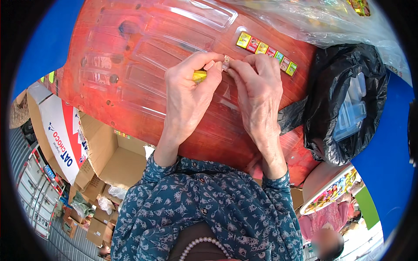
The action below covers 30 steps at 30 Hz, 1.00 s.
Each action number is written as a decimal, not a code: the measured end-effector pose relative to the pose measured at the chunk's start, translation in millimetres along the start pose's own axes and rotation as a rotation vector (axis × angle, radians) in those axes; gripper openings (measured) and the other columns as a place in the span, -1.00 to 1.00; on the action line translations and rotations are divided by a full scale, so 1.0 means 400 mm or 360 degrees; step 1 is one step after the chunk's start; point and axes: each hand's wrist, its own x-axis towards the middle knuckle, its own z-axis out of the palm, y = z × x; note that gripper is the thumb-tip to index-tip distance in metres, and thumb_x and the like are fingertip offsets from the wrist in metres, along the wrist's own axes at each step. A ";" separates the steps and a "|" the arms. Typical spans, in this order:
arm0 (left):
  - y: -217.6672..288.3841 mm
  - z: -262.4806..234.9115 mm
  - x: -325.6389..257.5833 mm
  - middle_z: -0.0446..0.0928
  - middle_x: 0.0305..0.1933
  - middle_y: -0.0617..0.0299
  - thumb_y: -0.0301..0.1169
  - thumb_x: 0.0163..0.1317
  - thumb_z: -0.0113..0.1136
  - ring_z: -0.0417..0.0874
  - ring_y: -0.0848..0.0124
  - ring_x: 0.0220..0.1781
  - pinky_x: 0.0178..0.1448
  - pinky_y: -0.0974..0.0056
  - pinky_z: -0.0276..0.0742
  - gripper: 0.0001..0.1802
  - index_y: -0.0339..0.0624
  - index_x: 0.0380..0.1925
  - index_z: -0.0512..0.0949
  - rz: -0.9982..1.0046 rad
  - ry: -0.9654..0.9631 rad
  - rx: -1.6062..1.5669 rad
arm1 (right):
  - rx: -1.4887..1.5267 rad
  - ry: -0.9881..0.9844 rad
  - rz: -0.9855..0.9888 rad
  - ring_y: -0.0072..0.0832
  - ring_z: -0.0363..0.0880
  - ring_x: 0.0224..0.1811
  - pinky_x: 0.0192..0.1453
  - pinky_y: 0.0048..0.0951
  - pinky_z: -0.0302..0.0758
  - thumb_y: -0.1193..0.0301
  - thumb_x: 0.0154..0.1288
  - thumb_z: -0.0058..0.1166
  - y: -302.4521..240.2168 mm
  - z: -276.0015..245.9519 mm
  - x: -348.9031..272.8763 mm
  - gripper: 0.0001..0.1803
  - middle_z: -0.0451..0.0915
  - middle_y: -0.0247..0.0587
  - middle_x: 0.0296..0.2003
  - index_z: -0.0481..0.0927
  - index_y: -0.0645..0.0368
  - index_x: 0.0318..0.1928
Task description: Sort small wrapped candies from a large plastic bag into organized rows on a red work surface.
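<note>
Above the red table (pixel 300 42), my two hands meet fingertip to fingertip. My left hand (pixel 187 98) is closed with a small yellow packet (pixel 199 76) tucked behind its thumb. Pinched between the fingertips of my right hand (pixel 261 93) is a small pale, reddish packet (pixel 226 63), which the left fingertips also touch; its exact kind is too small to tell. Just beyond the right hand lies a row of small yellow, red and green packets (pixel 270 52) in a narrow clear tray. Clear plastic trays (pixel 150 55) spread over the table under and left of my hands.
At right, a black plastic bag (pixel 320 102) holds clear plastic boxes (pixel 351 114). Clear plastic sheeting (pixel 313 19) covers the far right. An open cardboard box (pixel 124 163) stands below the table's left edge. Lower right are a tub (pixel 310 191) of colourful wrapped pieces and another person (pixel 320 222).
</note>
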 end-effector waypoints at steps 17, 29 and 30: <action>0.006 0.038 -0.008 0.57 -0.48 0.10 -0.53 0.20 0.16 0.53 0.53 -0.47 -0.37 0.39 0.44 -0.89 -0.36 -0.32 0.57 -0.0066 -0.0244 0.0073 | -0.0148 0.0223 0.0319 -0.13 0.46 -0.26 -0.16 -0.24 0.44 0.65 0.14 0.09 0.063 -0.068 -0.079 -0.81 0.51 -0.06 -0.32 0.57 0.28 -0.19; 0.025 0.027 0.013 0.59 -0.48 0.14 -0.54 0.21 0.14 0.53 0.54 -0.50 -0.40 0.46 0.44 -0.86 -0.39 -0.27 0.59 -0.0191 -0.0237 -0.0086 | -0.0141 0.0188 0.0249 -0.12 0.47 -0.24 -0.14 -0.24 0.45 0.63 0.14 0.11 0.071 -0.077 -0.063 -0.82 0.52 -0.07 -0.31 0.57 0.28 -0.20; 0.035 0.020 0.013 0.60 -0.46 0.14 -0.51 0.22 0.14 0.54 0.53 -0.50 -0.41 0.48 0.45 -0.84 -0.39 -0.26 0.60 -0.0387 -0.0324 -0.0272 | -0.0122 0.0200 0.0253 -0.13 0.48 -0.25 -0.15 -0.25 0.45 0.64 0.13 0.11 0.065 -0.077 -0.063 -0.82 0.52 -0.07 -0.31 0.57 0.28 -0.20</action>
